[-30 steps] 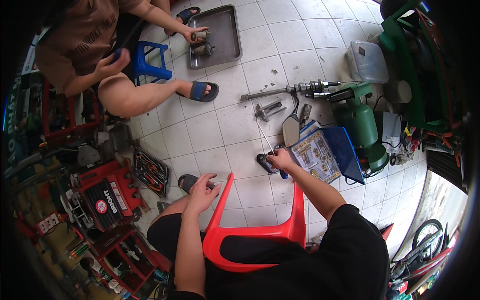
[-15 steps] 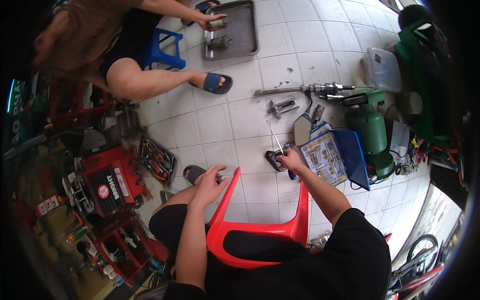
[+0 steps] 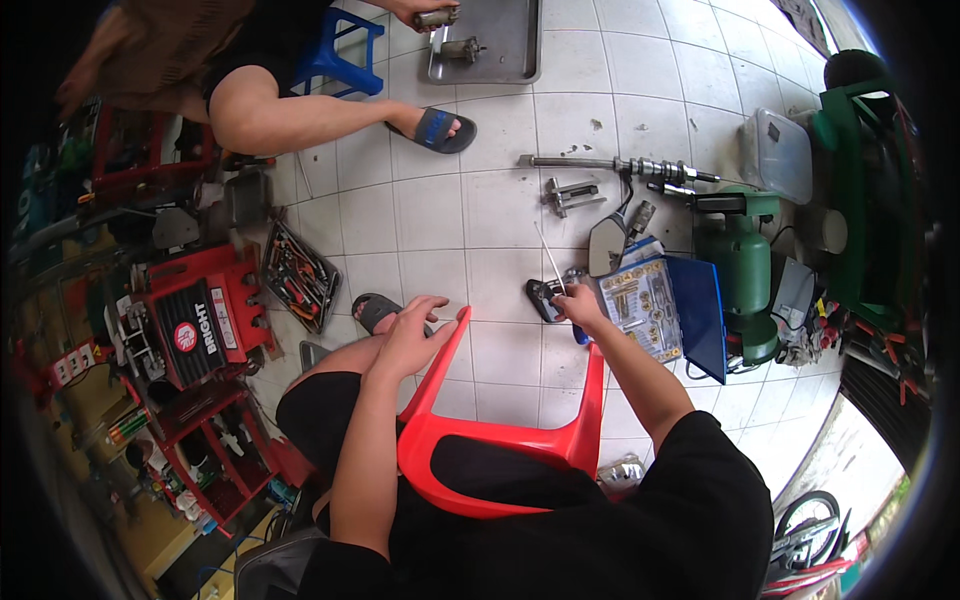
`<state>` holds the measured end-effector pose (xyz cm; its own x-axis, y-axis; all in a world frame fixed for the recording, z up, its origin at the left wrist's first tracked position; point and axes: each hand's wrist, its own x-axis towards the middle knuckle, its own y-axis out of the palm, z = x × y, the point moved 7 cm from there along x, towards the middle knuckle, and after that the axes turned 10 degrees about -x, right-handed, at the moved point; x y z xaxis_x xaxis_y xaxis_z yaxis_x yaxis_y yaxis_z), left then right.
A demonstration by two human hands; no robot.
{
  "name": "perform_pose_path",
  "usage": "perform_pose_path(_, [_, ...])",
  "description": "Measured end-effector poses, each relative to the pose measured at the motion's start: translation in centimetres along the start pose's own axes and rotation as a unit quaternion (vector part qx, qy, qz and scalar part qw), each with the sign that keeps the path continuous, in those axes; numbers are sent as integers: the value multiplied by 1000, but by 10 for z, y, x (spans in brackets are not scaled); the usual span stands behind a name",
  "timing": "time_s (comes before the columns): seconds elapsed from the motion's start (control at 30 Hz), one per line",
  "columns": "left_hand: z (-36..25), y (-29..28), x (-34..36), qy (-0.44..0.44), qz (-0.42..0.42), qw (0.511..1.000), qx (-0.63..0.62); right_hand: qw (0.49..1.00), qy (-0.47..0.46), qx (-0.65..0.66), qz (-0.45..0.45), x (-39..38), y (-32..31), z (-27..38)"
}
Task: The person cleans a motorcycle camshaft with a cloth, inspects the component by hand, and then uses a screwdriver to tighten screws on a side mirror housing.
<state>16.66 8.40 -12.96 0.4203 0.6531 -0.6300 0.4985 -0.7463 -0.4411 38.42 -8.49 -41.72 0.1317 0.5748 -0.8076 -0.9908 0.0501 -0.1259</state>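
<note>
My right hand (image 3: 580,305) reaches down to the floor with its fingers closed round a screwdriver (image 3: 548,250). Its long pale shaft points away from me, and a bit of blue handle shows below the hand. Just left of those fingers is a black object (image 3: 543,300) with metal-looking parts, whose kind I cannot make out. My left hand (image 3: 415,335) lies loosely over my knee beside the tip of a red plastic chair (image 3: 500,440); its fingers are stretched out and hold nothing. Right of my right hand lies an open blue case (image 3: 640,310) of small metal pieces.
Beyond the case lie a mirror (image 3: 606,245), a metal puller-like part (image 3: 573,195) and a long shaft (image 3: 600,163). A green machine (image 3: 735,260) stands at the right. A tool tray (image 3: 300,275) lies left. At the far side, another person's hand (image 3: 410,10) holds a metal cylinder over a tray (image 3: 530,60).
The view has shifted, so the floor things sit higher in the picture. My right hand keeps its grip on the screwdriver, and my left hand still rests by the chair.
</note>
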Motion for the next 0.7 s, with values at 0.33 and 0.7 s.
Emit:
perform_pose_path(0.33, [-9, 1, 2, 20, 0, 998, 67, 999, 22, -15, 21, -4, -4, -8])
perform_pose_path(0.7, [15, 0, -1, 9, 7, 1000, 28, 1000, 0, 4, 0, -5, 4, 1])
